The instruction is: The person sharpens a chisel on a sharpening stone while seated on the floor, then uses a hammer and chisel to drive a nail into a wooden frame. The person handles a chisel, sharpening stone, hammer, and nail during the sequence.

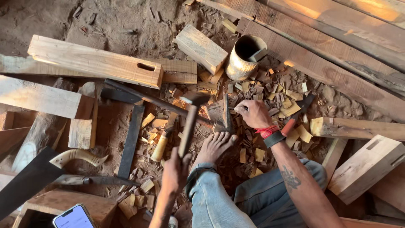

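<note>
My left hand (175,169) grips the wooden handle of a hammer (189,122), whose metal head is raised over the work spot. My right hand (253,114), with a red thread and a dark band at the wrist, pinches a thin metal tool (232,108) against a small upright wood piece (217,112). A dark blade-like part stands beside that piece. My bare foot (215,145) rests just below it, toes pointing at the wood. Wood chips (270,90) lie all around.
A hollow cylinder (244,57) stands behind the work spot, next to a wood block (200,46). A beam with a mortise (97,63) lies at the left, long planks (329,46) at the top right. A metal square (130,139), a saw handle (78,157) and a phone (74,217) are nearby.
</note>
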